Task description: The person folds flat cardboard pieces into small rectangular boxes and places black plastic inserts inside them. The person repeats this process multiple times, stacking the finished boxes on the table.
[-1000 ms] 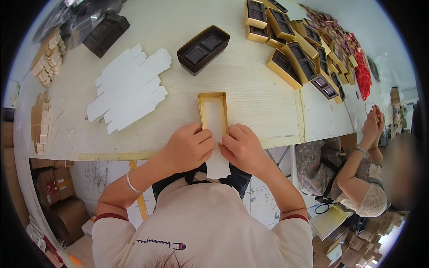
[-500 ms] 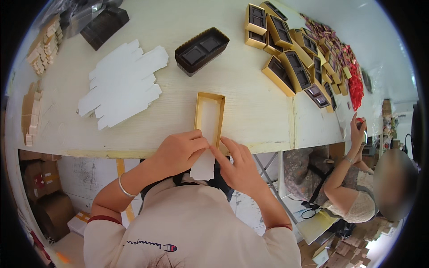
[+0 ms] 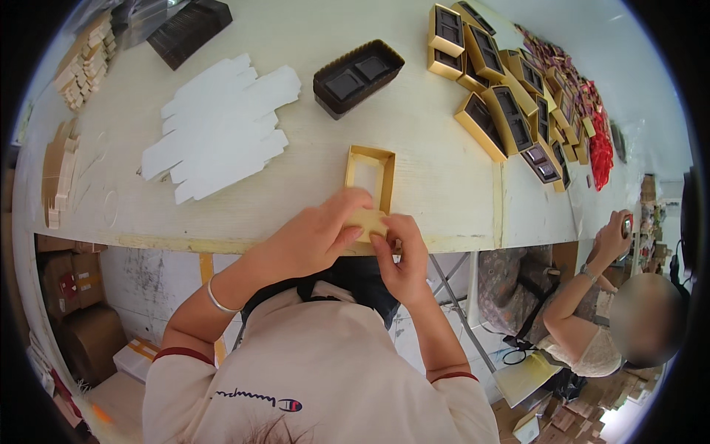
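A narrow gold cardboard box [image 3: 387,181], white on its inner floor, lies on the table near the front edge. Its near end flap is folded up, and both hands grip it there. My left hand [image 3: 334,226] closes on the left side of that end, thumb toward me. From the other side my right hand [image 3: 401,255] pinches the same end with thumb and curled fingers. Beyond the box stands a stack of dark brown plastic trays [image 3: 359,78], each with two square wells. To its left lies a pile of flat white box blanks [image 3: 218,129].
Gold boxes with dark trays [image 3: 508,122] heap up at the right, with red material [image 3: 600,159] behind them. Black trays [image 3: 190,33] and stacked card pieces [image 3: 85,63] sit at the far left. A co-worker [image 3: 569,318] sits at the right, holding a small object.
The box's near flap, which hung flat toward me, is now folded up. My hands have closed in around that end. The view has shifted slightly.
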Demonstrator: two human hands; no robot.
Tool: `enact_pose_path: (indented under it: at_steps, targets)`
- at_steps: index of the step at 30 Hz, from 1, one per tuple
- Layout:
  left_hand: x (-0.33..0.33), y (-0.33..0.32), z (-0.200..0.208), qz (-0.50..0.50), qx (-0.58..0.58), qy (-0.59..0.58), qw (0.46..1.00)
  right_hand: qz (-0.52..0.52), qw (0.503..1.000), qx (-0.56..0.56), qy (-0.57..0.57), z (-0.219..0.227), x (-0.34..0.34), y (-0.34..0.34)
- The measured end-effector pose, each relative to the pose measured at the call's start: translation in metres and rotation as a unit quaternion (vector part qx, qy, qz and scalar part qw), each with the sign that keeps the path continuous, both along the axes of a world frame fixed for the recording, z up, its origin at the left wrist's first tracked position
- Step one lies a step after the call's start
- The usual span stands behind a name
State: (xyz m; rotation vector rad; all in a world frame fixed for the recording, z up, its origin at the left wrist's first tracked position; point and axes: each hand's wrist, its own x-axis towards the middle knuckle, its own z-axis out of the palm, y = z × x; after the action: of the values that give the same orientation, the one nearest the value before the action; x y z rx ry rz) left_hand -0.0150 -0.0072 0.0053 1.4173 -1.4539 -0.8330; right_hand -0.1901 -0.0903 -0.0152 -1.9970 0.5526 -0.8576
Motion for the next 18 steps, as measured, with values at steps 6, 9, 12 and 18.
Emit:
enact_pose_path:
  at_steps: [6,9,12,18]
  targets:
    - [-0.018,0.008,0.005,0.086,-0.002,-0.158,0.984,-0.030,0.933,-0.333,0.133,0.002,0.002,-0.001]
    - [-0.018,0.010,-0.005,0.102,-0.087,-0.230,0.964,0.030,0.927,-0.325,0.184,0.012,0.005,-0.005]
    - [-0.011,0.007,0.001,0.020,0.009,-0.244,0.969,0.080,0.936,-0.242,0.243,0.021,0.007,-0.009]
    - [0.001,0.000,0.019,-0.032,0.070,-0.278,0.958,0.160,0.926,-0.107,0.323,0.039,0.014,-0.020]
